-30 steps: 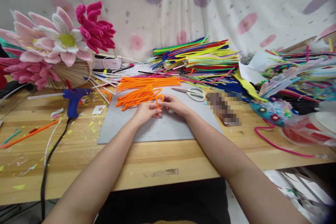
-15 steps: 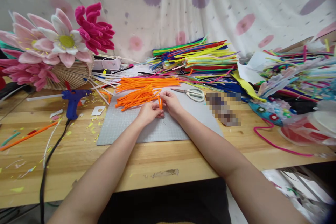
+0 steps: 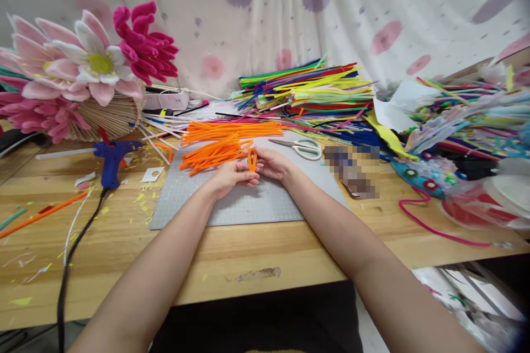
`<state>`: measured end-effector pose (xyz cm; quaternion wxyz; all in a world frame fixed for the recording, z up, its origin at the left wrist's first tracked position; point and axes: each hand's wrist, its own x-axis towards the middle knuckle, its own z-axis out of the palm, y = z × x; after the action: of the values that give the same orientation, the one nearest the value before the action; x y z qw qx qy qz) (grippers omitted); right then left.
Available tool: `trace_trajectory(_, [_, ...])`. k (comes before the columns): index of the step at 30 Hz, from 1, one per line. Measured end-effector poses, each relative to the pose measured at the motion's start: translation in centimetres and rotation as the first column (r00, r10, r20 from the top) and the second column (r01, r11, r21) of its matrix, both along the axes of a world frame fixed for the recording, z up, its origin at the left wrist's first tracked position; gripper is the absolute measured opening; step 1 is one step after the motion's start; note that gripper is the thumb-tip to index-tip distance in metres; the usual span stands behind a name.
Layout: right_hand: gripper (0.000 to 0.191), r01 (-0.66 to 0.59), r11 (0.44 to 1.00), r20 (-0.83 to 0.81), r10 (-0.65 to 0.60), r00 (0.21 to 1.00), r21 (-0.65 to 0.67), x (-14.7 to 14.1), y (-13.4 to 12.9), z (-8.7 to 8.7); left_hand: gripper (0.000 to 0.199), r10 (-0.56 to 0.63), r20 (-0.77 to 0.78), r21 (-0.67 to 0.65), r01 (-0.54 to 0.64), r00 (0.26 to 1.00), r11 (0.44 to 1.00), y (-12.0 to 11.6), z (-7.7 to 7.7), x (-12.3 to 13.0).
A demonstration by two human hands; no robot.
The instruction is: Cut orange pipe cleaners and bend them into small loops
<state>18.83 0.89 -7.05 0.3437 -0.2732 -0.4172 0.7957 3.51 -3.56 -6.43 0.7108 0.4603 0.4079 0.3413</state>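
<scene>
An orange pipe cleaner (image 3: 252,159), bent into a narrow upright loop, is held between both hands above the grey cutting mat (image 3: 186,204). The fingers of my left hand (image 3: 234,176) pinch its lower end. My right hand (image 3: 271,164) is closed on its right side; the exact fingertip contact is partly hidden. Just beyond my left hand lies a pile of cut orange pipe cleaners (image 3: 207,155), with a second orange bundle (image 3: 232,131) behind it. Scissors with pale handles (image 3: 306,148) rest on the mat beyond my right hand.
A blue glue gun (image 3: 111,162) with a black cord stands at left, near fuzzy pink flowers (image 3: 144,47) and yellow scraps. Coloured pipe cleaners (image 3: 314,88) are heaped at the back. At right are a pixelated item (image 3: 351,171) and a red-and-white tub (image 3: 484,201).
The orange pipe cleaner's two legs have become a closed, rounded loop between my fingers. My right hand has turned slightly, and the view has shifted a little.
</scene>
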Motion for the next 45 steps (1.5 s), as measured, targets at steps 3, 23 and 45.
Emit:
trace_trajectory(3, [0.024,0.011,1.000,-0.006,-0.011,1.000,-0.022,-0.2,-0.3,0.2,0.035,-0.057,0.034,-0.015,0.057,0.998,0.998,0.0,0.0,-0.1])
trace_trajectory(23, [0.021,0.225,0.973,0.012,-0.226,0.974,0.045,-0.9,-0.2,1.1,0.032,-0.060,0.039,0.090,0.056,0.997,0.994,-0.2,-0.3,0.4])
trace_trajectory(45, [0.025,0.060,0.900,0.692,-0.374,0.618,0.432,6.1,1.9,1.5,0.013,0.781,-0.530,0.835,0.040,0.329,0.549,0.7,-0.3,-2.1])
